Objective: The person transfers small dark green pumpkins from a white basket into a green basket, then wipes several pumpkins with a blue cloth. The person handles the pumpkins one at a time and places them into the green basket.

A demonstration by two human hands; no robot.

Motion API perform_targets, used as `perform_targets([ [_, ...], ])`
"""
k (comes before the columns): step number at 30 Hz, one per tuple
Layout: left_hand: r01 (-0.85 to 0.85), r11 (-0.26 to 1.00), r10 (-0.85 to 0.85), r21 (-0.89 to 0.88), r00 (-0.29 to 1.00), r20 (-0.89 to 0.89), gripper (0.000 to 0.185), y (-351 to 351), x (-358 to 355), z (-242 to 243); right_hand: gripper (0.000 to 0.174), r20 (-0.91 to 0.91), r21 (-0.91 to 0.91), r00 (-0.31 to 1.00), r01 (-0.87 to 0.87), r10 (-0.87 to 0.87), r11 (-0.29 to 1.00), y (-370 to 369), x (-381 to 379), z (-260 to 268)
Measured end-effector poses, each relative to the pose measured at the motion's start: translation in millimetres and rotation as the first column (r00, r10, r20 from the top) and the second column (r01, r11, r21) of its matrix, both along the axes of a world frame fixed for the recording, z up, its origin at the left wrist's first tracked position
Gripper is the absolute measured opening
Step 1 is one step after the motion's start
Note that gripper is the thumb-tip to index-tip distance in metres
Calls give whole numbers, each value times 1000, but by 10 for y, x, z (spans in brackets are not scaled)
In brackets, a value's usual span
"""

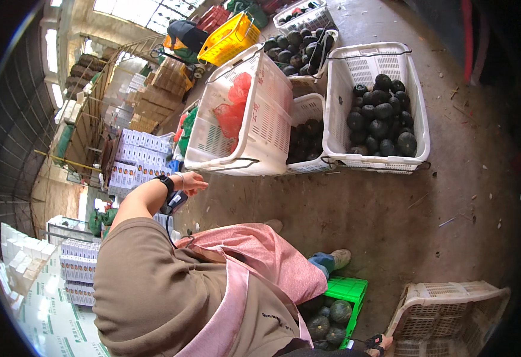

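Observation:
My left hand [194,183] hangs in the air at the end of my outstretched arm, loosely curled and seemingly holding nothing. A black watch and a bracelet circle that wrist, with a small dark device [178,199] and cable beside it. Low on the right, my right hand [384,342] grips the near edge of a dirty white plastic crate [454,292], in which I see no contents. Closest to my legs is a green plastic crate [358,308] with dark green squashes [341,311] in it, partly hidden by my pink apron [265,254].
Ahead stand white crates: one with dark squashes [379,116], another holding red mesh bags [231,111]. More squash-filled crates [296,49] sit behind them. Stacked printed cartons [137,156] line the left. Farther off, a person [187,35] bends near a yellow basket [229,40].

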State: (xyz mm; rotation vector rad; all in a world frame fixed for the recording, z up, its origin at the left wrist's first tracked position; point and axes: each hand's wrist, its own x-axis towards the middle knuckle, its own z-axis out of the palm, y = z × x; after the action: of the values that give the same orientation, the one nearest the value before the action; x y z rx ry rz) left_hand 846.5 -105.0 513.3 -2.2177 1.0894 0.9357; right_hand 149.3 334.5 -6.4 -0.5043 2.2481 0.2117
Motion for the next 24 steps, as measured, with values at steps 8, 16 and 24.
perform_targets([
  [8,-92,993,77,-72,979,-191,36,-75,-22,-308,51,195,-685,981,138,-1,715,-826,-415,511],
  [16,-180,983,161,-42,947,-278,34,779,468,-100,23,604,-443,670,733,-433,516,-2463,-65,3223],
  [24,-112,993,94,-49,958,-272,33,636,1559,-73,15,504,-483,758,644,-413,593,-2737,242,5447],
])
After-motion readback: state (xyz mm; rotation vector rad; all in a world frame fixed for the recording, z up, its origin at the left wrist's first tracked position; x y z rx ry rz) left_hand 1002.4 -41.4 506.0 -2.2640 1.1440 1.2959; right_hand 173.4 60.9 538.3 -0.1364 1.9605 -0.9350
